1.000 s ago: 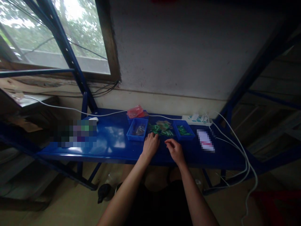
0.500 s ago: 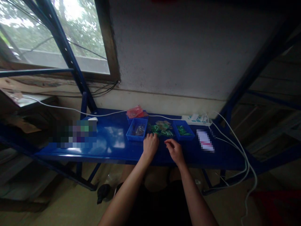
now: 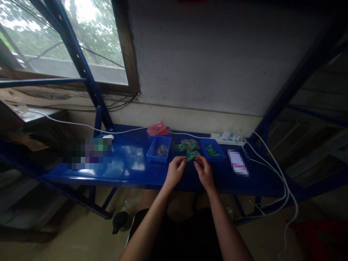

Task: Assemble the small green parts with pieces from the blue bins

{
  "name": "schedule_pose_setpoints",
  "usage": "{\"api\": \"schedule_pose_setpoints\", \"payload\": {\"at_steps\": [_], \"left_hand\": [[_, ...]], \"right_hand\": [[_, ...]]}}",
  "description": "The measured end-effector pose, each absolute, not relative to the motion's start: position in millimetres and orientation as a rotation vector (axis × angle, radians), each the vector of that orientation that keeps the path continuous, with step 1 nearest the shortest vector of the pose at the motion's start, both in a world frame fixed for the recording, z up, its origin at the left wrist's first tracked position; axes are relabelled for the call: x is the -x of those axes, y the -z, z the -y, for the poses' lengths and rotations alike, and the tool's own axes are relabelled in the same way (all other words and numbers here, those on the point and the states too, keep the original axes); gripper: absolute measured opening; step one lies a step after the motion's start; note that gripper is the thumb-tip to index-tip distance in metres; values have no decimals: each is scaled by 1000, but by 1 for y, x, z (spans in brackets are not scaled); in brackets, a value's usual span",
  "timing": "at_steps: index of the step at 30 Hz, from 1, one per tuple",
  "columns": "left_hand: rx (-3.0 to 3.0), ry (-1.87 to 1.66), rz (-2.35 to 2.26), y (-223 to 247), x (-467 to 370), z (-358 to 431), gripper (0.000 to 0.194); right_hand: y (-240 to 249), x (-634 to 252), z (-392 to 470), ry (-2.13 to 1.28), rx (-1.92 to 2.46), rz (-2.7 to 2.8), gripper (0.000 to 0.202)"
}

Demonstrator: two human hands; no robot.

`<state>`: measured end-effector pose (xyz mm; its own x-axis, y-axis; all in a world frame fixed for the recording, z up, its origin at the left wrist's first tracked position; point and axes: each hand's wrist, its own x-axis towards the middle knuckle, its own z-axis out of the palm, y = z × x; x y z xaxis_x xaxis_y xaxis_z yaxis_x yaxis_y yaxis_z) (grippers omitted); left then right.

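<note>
Between my two hands is a small green plastic packet (image 3: pixel 191 156), shiny and crinkled. The closed fingers of my left hand (image 3: pixel 176 170) pinch its left edge. On the other side, my right hand (image 3: pixel 204 172) has its fingertips closed at the packet's right edge. Just behind it lies a loose pile of green and clear packets (image 3: pixel 187 145). A blue tray (image 3: pixel 158 158) with clear, brownish small pieces stands to the left of the pile. To the right, another blue tray (image 3: pixel 216 159) holds green packets. What is inside the held packet is too small to tell.
Red plastic bags (image 3: pixel 157 128) lie behind the left tray. A white power strip (image 3: pixel 227 139) with cables sits at the back right, near a blurred white and pink item (image 3: pixel 237 162). White cords hang off the right side of the blue table (image 3: pixel 119 174).
My left hand has drawn back slightly from the pile's edge. My right hand has closed in toward it, and a green packet now shows between the fingertips of both.
</note>
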<state>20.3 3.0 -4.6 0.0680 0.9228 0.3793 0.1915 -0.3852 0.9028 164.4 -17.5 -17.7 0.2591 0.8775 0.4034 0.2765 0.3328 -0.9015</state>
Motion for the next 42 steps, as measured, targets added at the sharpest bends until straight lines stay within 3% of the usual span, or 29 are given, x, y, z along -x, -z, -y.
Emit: {"api": "schedule_pose_setpoints", "payload": {"at_steps": [3, 9, 24, 31, 42], "left_hand": [[-1517, -1206, -967, 7, -20, -4, 24], [-1443, -1128, -868, 1, -14, -2, 24], [-1647, -1149, -847, 13, -18, 0, 18], [-1732, -1000, -786, 12, -16, 4, 17], [-1729, -906, -655, 0, -15, 8, 25]], "right_hand": [[17, -163, 17, -663, 1159, 1236, 39], [11, -161, 22, -695, 1181, 1380, 21], [4, -161, 26, -644, 1215, 1378, 28], [0, -162, 27, -772, 1138, 1417, 32], [2, -162, 30, -767, 1155, 1433, 22]]}}
